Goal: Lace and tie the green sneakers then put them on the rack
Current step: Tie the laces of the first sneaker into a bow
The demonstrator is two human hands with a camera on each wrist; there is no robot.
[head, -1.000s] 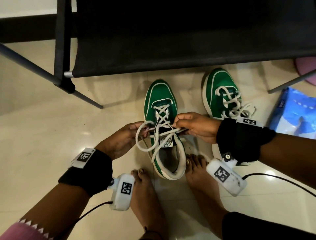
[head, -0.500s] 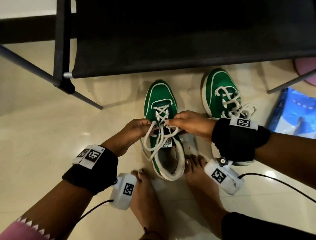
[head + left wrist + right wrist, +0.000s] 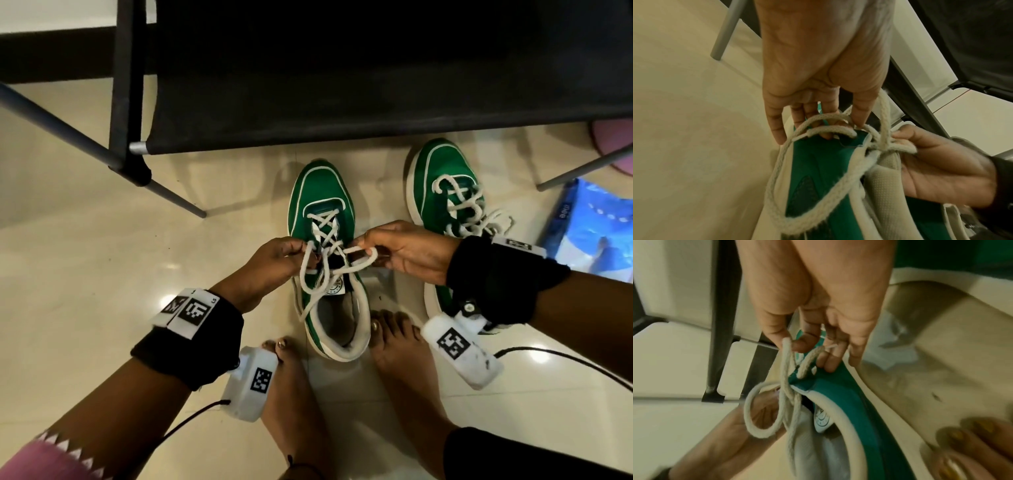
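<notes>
- The near green sneaker (image 3: 325,260) stands on the pale tiled floor (image 3: 85,274), toe toward the black fabric shoe rack (image 3: 342,85), heel between the person's two bare feet (image 3: 294,394).
- The left hand (image 3: 270,263) pinches one strand of the white lace (image 3: 329,274) at the sneaker's left side; the right hand (image 3: 411,253) pinches a loop of it at the right side. Both hands are closed on the lace.
- A half-formed knot sits over the tongue, and slack loops hang down past the collar.
- The second green sneaker (image 3: 445,192) stands just right of the first, partly hidden by the right wrist, its lace bunched on top.
- Bare floor lies open to the left of the sneakers; the rack's front edge and its grey legs (image 3: 178,200) border the far side.
- A blue packet (image 3: 596,236) lies on the floor near the right edge, beside the second sneaker.
</notes>
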